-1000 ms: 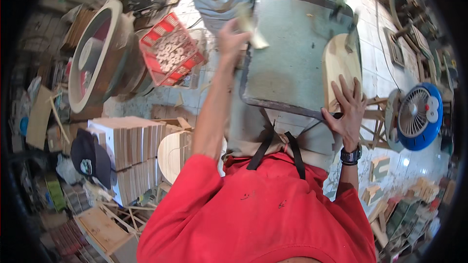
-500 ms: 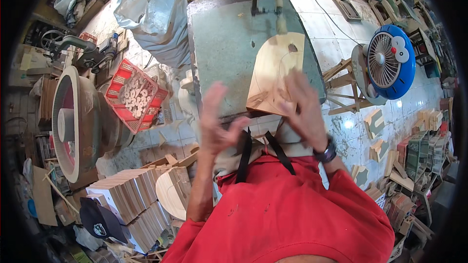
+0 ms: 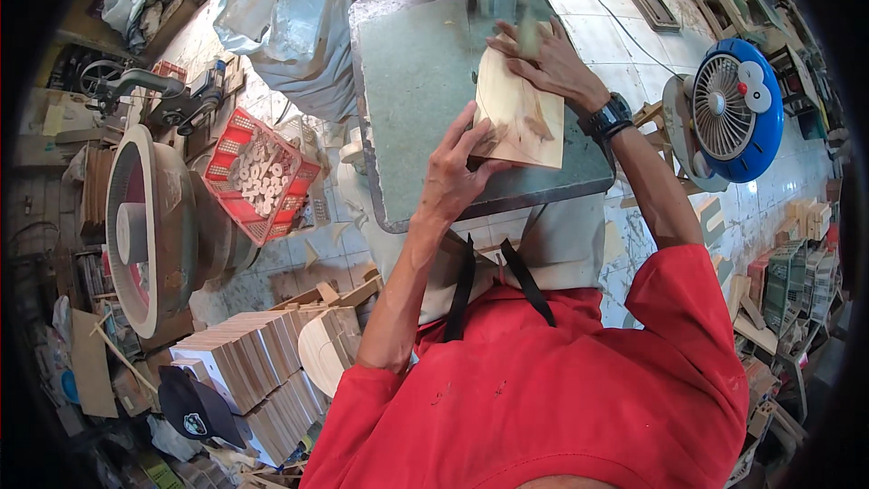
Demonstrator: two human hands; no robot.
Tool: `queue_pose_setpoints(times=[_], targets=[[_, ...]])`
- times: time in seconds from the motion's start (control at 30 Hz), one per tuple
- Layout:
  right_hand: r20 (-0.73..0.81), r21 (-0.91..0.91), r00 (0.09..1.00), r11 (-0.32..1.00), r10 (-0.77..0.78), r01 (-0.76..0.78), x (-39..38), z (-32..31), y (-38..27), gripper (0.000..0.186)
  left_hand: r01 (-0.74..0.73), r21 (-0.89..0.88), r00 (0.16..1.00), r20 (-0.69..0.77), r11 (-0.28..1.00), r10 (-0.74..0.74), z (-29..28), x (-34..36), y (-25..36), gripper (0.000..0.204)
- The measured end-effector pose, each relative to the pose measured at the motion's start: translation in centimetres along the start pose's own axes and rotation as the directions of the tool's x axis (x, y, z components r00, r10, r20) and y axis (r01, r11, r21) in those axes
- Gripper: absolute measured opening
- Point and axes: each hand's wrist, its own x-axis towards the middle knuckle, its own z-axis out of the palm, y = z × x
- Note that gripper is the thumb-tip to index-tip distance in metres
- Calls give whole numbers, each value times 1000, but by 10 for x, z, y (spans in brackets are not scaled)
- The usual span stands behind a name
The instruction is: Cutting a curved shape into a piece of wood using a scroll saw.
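Observation:
On the grey-green machine table (image 3: pixel 407 100) lies a pale wooden board (image 3: pixel 511 118), thick, with darker patches toward its near end. My left hand (image 3: pixel 457 167) grips the board's near left corner, fingers along the side and thumb at the near edge. Across the far right part of the board, my right hand (image 3: pixel 557 68) holds it from above with its fingers bent over the top. A blurred machine fitting (image 3: pixel 523 14) hangs over the table close to my right fingers. Whatever lies under my right palm is hidden.
Left of the table stand a red plastic basket (image 3: pixel 262 177) of small pale wooden pieces and a large machine wheel (image 3: pixel 136 231). A bluish plastic sack (image 3: pixel 285 36) is at the far left. Stacked boards (image 3: pixel 240 358) sit near left; a blue fan (image 3: pixel 738 109) stands at right.
Both hands, moving and blurred before, have come onto the board and hold it. The board has turned and shifted away from me on the table.

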Motion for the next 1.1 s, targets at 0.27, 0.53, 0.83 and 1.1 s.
queue_pose_setpoints(times=[0.27, 0.53, 0.83, 1.1], targets=[[-86, 64, 996, 998, -6, 12, 18, 8, 13, 52, -50, 118, 999, 12, 992, 49, 4, 8, -9, 62], [22, -34, 999, 999, 36, -35, 28, 9, 12, 53, -32, 73, 999, 5, 997, 32, 5, 8, -13, 63], [-34, 67, 999, 998, 17, -15, 30, 15, 18, 54, -5, 140, 999, 33, 990, 1, 5, 11, -10, 60], [-53, -7, 998, 1000, -15, 15, 30, 9, 14, 50, -28, 115, 1000, 2, 993, 28, 7, 12, -12, 62]])
